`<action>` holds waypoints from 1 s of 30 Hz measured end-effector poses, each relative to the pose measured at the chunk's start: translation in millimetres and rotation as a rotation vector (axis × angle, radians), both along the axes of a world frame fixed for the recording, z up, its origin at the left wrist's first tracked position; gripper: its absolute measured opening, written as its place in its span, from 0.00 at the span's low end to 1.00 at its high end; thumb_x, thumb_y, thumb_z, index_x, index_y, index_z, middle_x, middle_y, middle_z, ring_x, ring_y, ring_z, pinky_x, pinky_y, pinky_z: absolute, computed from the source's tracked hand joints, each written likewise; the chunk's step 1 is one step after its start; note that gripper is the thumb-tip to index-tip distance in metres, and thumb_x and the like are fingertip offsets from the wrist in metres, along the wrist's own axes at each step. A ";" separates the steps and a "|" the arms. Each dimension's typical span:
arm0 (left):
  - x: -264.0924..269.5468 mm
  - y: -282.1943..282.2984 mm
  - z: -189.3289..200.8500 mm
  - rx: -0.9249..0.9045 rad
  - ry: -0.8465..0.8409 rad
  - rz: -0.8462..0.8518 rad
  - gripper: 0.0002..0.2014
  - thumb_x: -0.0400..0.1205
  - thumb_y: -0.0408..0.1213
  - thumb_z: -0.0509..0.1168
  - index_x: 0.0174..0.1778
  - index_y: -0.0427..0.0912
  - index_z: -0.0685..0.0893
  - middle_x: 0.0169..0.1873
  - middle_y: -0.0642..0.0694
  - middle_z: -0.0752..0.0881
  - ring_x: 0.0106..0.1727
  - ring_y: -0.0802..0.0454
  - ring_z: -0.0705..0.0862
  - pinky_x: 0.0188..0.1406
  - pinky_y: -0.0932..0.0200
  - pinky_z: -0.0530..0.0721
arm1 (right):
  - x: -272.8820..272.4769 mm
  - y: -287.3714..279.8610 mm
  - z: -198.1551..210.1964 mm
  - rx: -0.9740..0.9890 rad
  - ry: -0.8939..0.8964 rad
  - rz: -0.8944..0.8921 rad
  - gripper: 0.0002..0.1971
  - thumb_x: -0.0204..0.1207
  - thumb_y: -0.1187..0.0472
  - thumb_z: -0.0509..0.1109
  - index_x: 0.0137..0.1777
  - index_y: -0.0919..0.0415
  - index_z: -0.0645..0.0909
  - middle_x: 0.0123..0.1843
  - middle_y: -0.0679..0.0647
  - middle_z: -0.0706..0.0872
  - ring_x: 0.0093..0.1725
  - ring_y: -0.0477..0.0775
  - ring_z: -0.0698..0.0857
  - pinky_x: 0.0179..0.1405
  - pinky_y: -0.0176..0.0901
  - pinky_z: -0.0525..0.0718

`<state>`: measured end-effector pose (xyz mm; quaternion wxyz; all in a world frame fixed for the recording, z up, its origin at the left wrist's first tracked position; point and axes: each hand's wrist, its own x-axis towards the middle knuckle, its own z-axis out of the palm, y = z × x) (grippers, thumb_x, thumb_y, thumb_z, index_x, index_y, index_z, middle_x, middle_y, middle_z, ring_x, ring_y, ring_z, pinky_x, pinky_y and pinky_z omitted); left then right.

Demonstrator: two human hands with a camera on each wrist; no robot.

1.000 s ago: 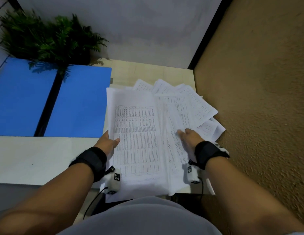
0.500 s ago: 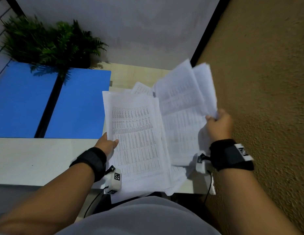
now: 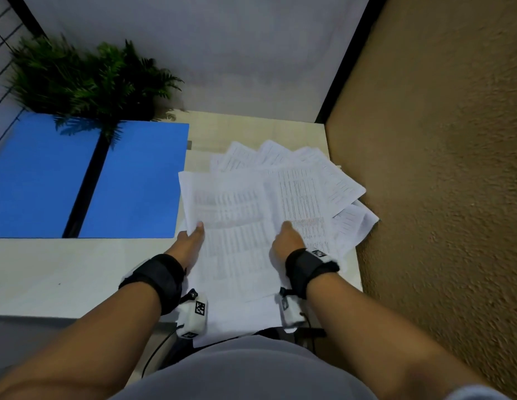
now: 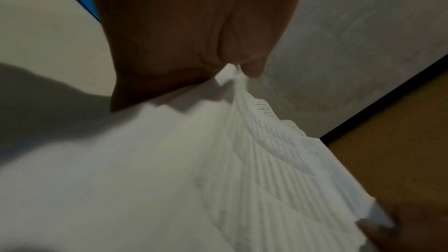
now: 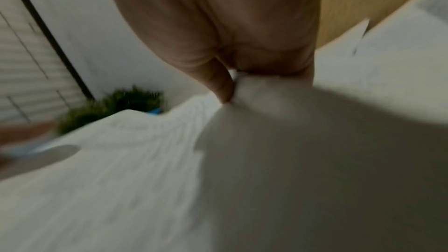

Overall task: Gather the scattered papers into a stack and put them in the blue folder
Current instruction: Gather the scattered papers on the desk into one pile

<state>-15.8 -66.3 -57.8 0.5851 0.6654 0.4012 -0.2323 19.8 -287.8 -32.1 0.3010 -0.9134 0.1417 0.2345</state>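
Half a second ago our right hand held a sheaf raised; now it is down, resting on the white printed paper sheets fanned over the pale surface, just right of the open blue folder. Our left hand grips the pile's left edge. A green fern stands behind.

From the left wrist, our thumb and fingers pinch the sheets.

From the right wrist, blurred, our thumb pinches paper.
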 end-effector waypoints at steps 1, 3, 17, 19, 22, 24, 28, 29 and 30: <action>-0.8 0.0 -2.8 -0.052 -0.015 0.020 0.43 0.83 0.63 0.58 0.87 0.45 0.49 0.83 0.45 0.67 0.84 0.39 0.66 0.76 0.46 0.66 | -4.5 4.7 -8.7 -0.037 0.042 0.075 0.05 0.80 0.66 0.59 0.51 0.58 0.73 0.50 0.56 0.77 0.50 0.56 0.79 0.56 0.47 0.76; -2.5 0.1 -2.4 0.013 -0.023 -0.032 0.38 0.85 0.49 0.65 0.85 0.38 0.54 0.76 0.46 0.73 0.78 0.38 0.73 0.72 0.50 0.73 | -4.8 9.5 -18.4 -0.145 0.055 0.184 0.16 0.77 0.68 0.60 0.65 0.64 0.71 0.63 0.59 0.76 0.62 0.61 0.77 0.61 0.51 0.79; -12.8 9.9 -0.4 0.023 -0.203 -0.036 0.19 0.85 0.30 0.65 0.73 0.41 0.77 0.62 0.42 0.85 0.64 0.40 0.83 0.67 0.46 0.78 | 4.5 -41.8 -31.9 0.448 -0.149 -0.483 0.20 0.80 0.71 0.63 0.71 0.64 0.76 0.66 0.56 0.81 0.67 0.56 0.78 0.75 0.50 0.69; -13.4 9.5 -4.0 0.035 -0.203 -0.020 0.20 0.85 0.31 0.66 0.74 0.40 0.77 0.64 0.41 0.85 0.66 0.38 0.83 0.72 0.41 0.77 | 5.8 -51.8 -31.9 0.430 -0.244 -0.600 0.13 0.82 0.67 0.63 0.65 0.62 0.78 0.64 0.54 0.78 0.66 0.53 0.75 0.76 0.48 0.66; -13.6 10.3 -7.9 0.049 -0.184 -0.013 0.20 0.85 0.31 0.65 0.75 0.41 0.77 0.65 0.41 0.86 0.66 0.37 0.84 0.73 0.37 0.77 | 13.6 -74.7 -29.9 0.163 -0.315 -0.601 0.05 0.82 0.65 0.64 0.53 0.64 0.79 0.55 0.56 0.77 0.61 0.54 0.76 0.65 0.49 0.75; -12.6 10.8 -9.4 0.041 -0.168 -0.021 0.19 0.84 0.31 0.64 0.73 0.43 0.79 0.65 0.40 0.86 0.65 0.37 0.84 0.72 0.36 0.78 | 17.0 -88.7 -33.5 -0.102 -0.245 -0.439 0.10 0.80 0.61 0.66 0.55 0.69 0.82 0.57 0.64 0.81 0.61 0.66 0.79 0.55 0.51 0.78; -9.1 2.7 0.8 0.061 -0.180 -0.053 0.17 0.86 0.30 0.63 0.71 0.40 0.79 0.60 0.41 0.86 0.63 0.38 0.84 0.69 0.43 0.79 | 12.5 -93.6 -33.6 0.040 -0.289 -0.339 0.13 0.76 0.68 0.66 0.61 0.61 0.77 0.58 0.58 0.82 0.57 0.62 0.83 0.59 0.49 0.81; -8.3 0.9 1.3 0.057 -0.194 -0.050 0.17 0.86 0.30 0.63 0.72 0.40 0.78 0.60 0.41 0.85 0.62 0.39 0.84 0.68 0.44 0.79 | 12.2 -93.1 -32.2 0.082 -0.331 -0.385 0.16 0.76 0.71 0.65 0.63 0.59 0.74 0.58 0.55 0.81 0.56 0.59 0.82 0.57 0.45 0.79; -8.5 -1.5 4.6 0.044 -0.214 -0.043 0.18 0.86 0.30 0.63 0.73 0.40 0.78 0.61 0.41 0.85 0.63 0.39 0.84 0.69 0.44 0.79 | 10.9 -90.9 -26.8 0.110 -0.350 -0.420 0.19 0.77 0.72 0.63 0.67 0.58 0.72 0.59 0.54 0.79 0.56 0.57 0.81 0.55 0.42 0.76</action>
